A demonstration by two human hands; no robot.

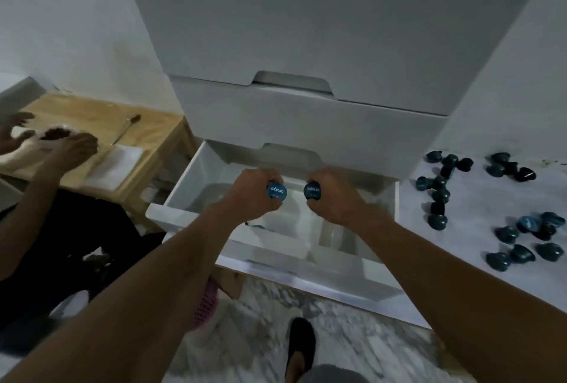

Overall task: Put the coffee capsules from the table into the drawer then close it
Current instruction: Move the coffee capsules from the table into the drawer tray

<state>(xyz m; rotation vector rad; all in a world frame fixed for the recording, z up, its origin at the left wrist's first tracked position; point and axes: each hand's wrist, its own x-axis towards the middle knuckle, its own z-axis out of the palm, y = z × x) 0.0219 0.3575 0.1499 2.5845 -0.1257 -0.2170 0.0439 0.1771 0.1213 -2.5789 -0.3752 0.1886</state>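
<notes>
Above drawer (184, 186), inside its rim | left hand (251, 195), right hand (336, 195) grip capsules (276, 191)

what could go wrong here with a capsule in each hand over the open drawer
1. The left hand grips the left capsule and the right hand grips the right capsule above the drawer; dropped from there, either might bounce out.
2. The loose capsules lie scattered on the table near its edge; the right forearm could sweep some off on the next reach.
</notes>
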